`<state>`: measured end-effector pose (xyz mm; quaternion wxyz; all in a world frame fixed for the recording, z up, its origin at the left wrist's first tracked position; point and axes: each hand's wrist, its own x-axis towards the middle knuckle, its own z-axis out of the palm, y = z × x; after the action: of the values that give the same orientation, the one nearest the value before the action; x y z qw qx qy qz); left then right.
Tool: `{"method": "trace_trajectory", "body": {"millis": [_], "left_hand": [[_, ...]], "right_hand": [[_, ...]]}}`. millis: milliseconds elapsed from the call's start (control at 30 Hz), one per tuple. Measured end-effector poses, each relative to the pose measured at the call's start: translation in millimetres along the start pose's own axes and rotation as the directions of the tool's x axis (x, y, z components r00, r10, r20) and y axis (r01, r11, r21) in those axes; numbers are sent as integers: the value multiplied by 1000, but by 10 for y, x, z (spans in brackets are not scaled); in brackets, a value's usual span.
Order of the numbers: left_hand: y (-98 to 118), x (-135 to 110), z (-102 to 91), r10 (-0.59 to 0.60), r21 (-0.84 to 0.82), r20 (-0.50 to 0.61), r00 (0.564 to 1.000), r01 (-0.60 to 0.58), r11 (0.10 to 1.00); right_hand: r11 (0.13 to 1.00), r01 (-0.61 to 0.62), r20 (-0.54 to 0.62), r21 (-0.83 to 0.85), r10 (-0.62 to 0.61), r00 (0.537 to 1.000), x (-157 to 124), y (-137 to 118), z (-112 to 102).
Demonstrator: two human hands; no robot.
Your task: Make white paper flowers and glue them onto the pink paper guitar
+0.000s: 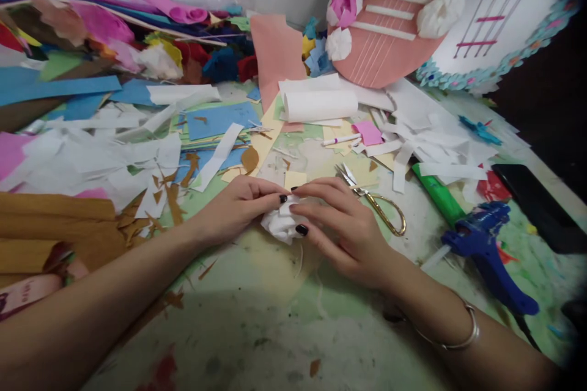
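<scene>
My left hand [238, 206] and my right hand [342, 226] meet at the middle of the table, both pinched on a small crumpled white paper flower [280, 224]. The fingertips of both hands press into its folds from either side. Gold-handled scissors [373, 200] lie just beyond my right hand. A blue glue gun [486, 250] rests to the right of my right wrist.
Paper scraps in white, blue and yellow cover the far table. A white paper roll [320, 105] lies behind. Brown crepe paper [50, 226] sits at left. A pink guitar-shaped craft board [389, 30] with paper flowers leans at the back right. A green marker [438, 195] and a black phone [539, 204] lie right.
</scene>
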<state>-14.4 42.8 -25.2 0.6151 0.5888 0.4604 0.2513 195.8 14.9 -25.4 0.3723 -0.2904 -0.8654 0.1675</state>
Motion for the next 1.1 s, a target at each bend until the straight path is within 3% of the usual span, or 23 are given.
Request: {"method": "trace_trajectory", "body": {"millis": [367, 600, 767, 1100], "left_hand": [[25, -5, -15, -36, -33, 48, 998, 38, 999], [17, 9, 13, -27, -31, 61, 998, 29, 999], [21, 0, 26, 8, 32, 73, 997, -10, 999], [64, -22, 67, -25, 81, 76, 997, 18, 997]], "right_hand": [[1000, 25, -18, 8, -25, 1000, 8, -5, -13], [988, -143, -158, -59, 132, 979, 1, -27, -2], [975, -207, -134, -85, 195, 972, -1, -34, 18], [928, -359, -116, 103, 370, 922, 0, -75, 41]]}}
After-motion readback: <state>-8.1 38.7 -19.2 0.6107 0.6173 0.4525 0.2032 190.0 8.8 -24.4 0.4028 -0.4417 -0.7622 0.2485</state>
